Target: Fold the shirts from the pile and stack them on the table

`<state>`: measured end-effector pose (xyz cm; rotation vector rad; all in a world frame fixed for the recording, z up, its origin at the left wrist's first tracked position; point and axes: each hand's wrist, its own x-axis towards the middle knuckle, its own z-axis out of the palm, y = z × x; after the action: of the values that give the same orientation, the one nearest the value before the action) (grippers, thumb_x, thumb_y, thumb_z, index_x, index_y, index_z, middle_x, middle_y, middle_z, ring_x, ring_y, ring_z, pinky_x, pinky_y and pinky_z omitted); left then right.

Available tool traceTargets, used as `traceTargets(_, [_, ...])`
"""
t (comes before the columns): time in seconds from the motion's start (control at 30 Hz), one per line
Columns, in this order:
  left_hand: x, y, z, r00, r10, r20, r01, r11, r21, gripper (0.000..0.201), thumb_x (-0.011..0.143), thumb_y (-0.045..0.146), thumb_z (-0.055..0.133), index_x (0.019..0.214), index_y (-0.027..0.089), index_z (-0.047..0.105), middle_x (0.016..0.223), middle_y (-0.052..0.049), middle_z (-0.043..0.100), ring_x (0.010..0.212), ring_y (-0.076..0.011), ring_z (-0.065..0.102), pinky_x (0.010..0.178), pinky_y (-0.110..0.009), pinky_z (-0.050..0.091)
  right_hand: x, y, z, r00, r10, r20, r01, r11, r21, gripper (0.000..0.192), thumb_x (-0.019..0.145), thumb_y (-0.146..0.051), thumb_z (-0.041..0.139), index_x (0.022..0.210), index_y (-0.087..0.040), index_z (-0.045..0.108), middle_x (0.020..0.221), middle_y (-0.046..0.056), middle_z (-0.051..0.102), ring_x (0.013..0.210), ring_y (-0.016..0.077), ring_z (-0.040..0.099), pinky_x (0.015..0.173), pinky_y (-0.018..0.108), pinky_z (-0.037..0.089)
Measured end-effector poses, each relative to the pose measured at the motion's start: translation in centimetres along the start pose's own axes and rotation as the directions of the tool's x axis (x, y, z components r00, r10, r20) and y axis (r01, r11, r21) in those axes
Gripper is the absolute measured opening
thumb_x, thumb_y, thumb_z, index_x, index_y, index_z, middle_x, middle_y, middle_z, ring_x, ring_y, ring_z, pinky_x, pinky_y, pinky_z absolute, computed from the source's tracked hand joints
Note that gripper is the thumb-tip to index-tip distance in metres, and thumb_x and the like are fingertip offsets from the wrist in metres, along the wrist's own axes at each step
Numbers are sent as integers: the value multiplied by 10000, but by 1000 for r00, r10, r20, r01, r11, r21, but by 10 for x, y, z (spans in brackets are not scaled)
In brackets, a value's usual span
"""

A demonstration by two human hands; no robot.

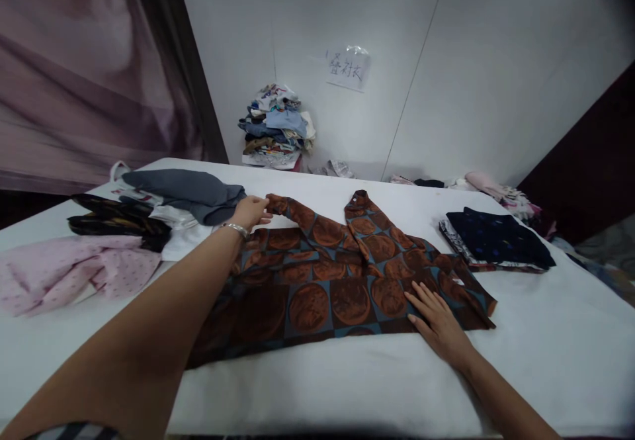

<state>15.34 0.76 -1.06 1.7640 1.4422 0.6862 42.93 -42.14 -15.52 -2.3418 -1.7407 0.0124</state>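
While spread on the white table (546,360): patterned shirt (342,281), left hand (251,213) pinching its sleeve, right hand (439,324) flat, grip released.

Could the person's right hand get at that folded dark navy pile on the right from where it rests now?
Probably yes. The right hand lies flat on the brown patterned shirt, and the folded navy pile sits just beyond it on the white table. Only the shirt's edge and bare cloth lie between; nothing stands in the way.

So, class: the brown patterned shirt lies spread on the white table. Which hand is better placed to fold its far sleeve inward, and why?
Left. The left hand already grips the sleeve end of the shirt, while the right hand lies flat on the near hem.
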Motion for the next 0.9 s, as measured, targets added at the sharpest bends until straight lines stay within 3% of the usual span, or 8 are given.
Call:
traceTargets(0.1, [-12,-10,6,995,103,-17,-100,988,121,200,797,328,562,882,155,619,852,-89,685,782,-215,666,719,-316,509,0,0,-1,1000,2,6,-2,1000,22,499,943,-473,422,1413,-309,448,1541,55,316,1433,263,259,1143,538,269])
traceTargets(0.17, [-35,-29,7,961,257,102,-274,933,235,232,799,387,543,836,187,654,869,-62,702,840,-219,658,778,-309,496,0,0,-2,1000,6,5,-6,999,50,495,941,-470,427,1406,-304,460,1541,60,317,1432,263,263,1146,542,256])
traceTargets(0.27, [-80,-65,1,818,381,430,-515,818,256,339,822,499,492,847,225,689,901,-32,720,882,-215,651,825,-301,485,0,-2,-6,1000,29,9,-30,991,129,493,930,-472,442,1378,-275,502,1535,76,329,1435,270,256,1154,554,225])
traceTargets(0.37, [-115,-99,-11,736,398,548,-599,760,252,373,800,533,528,975,250,697,1040,-31,712,1000,-224,632,917,-308,459,1,-3,-12,997,78,15,-79,961,266,483,921,-478,450,1336,-253,551,1501,81,395,1427,271,278,1159,554,215])
traceTargets(0.53, [-125,-120,-24,784,354,510,-569,738,363,296,766,482,529,870,254,687,944,-43,715,913,-238,646,848,-322,478,22,-5,-27,981,169,-98,-112,895,431,439,902,-479,473,1229,-237,638,1371,93,557,1350,269,419,1116,510,338])
traceTargets(0.63, [-116,-111,-26,810,329,486,-532,761,372,264,760,471,503,765,243,635,852,-30,706,859,-228,645,804,-307,479,48,-15,-33,982,122,-145,-60,926,372,408,888,-458,506,1190,-231,660,1284,97,621,1289,278,481,1107,507,347])
traceTargets(0.73, [-107,-101,-28,835,309,455,-485,803,346,306,778,497,469,817,237,624,864,-18,712,847,-220,651,783,-300,485,74,-32,-31,993,33,-114,-1,963,270,384,863,-428,568,1176,-227,663,1307,89,605,1309,293,450,1108,513,327])
traceTargets(0.9, [-96,-97,-30,863,274,424,-439,822,363,316,750,486,502,840,230,664,950,-29,734,928,-232,661,837,-300,487,104,-50,-21,997,-14,-77,29,979,202,195,864,-250,548,892,-163,720,1258,133,630,1257,291,494,1066,476,359])
